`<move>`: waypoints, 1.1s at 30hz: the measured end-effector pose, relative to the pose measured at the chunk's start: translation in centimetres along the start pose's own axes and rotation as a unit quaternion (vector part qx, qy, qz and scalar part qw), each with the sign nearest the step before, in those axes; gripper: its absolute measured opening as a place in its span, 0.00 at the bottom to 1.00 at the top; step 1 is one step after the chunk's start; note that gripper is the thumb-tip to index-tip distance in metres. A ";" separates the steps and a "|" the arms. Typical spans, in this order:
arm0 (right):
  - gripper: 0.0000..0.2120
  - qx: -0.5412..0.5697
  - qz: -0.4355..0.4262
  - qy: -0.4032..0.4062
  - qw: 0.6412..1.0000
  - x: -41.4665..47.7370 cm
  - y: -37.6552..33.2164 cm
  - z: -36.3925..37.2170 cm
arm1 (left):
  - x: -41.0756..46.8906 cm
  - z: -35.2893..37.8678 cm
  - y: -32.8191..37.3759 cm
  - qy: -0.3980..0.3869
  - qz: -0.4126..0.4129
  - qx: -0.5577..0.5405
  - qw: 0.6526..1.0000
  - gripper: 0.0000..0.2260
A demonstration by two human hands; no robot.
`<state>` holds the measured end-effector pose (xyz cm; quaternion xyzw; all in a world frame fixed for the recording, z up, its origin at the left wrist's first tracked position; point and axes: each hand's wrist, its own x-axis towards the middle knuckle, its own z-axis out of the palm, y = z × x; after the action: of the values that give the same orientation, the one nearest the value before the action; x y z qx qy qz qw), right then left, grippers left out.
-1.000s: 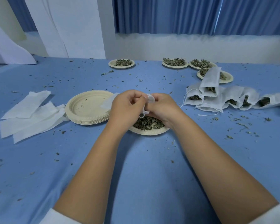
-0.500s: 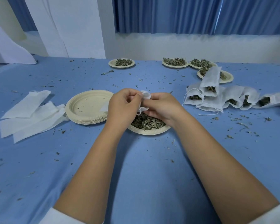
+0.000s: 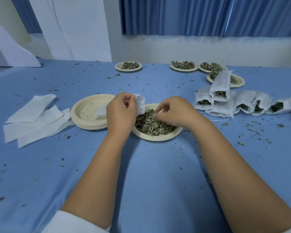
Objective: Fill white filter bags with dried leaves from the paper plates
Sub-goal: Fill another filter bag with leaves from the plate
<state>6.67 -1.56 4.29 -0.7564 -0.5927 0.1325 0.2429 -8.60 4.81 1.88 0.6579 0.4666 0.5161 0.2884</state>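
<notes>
My left hand (image 3: 120,111) grips a white filter bag (image 3: 140,103) at its mouth, just left of a paper plate (image 3: 158,137) heaped with dried leaves (image 3: 151,125). The bag's body trails left behind my hand, over the stacked plates. My right hand (image 3: 173,112) is down on the leaves at the plate's far right side, fingers curled and pinching into the pile. A small gap separates the two hands.
A stack of empty paper plates (image 3: 89,113) sits left of my hands, with flat empty filter bags (image 3: 32,118) beyond it. Several filled bags (image 3: 233,101) lie at the right. More plates of leaves (image 3: 128,66) stand at the back. Leaf crumbs litter the blue cloth.
My hands were together on the bag's mouth. My right hand has let go and dropped right onto the leaves; my left hand keeps the bag.
</notes>
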 end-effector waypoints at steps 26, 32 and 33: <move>0.25 -0.043 0.013 -0.050 0.998 -0.2 -0.7 1.8 | -0.2 0.1 0.3 -0.023 -0.008 0.000 1.000 0.04; 0.10 -0.066 -0.004 -0.024 0.998 0.0 -0.9 2.1 | -0.3 0.1 0.3 -0.026 -0.016 -0.005 1.000 0.04; 0.10 -0.065 -0.003 -0.017 0.998 0.1 -0.8 2.2 | -0.3 0.1 0.3 -0.025 -0.018 -0.005 1.000 0.04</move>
<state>4.94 -0.86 2.88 -0.7665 -0.6065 0.1058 0.1830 -8.39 4.44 1.99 0.6610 0.4678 0.4965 0.3127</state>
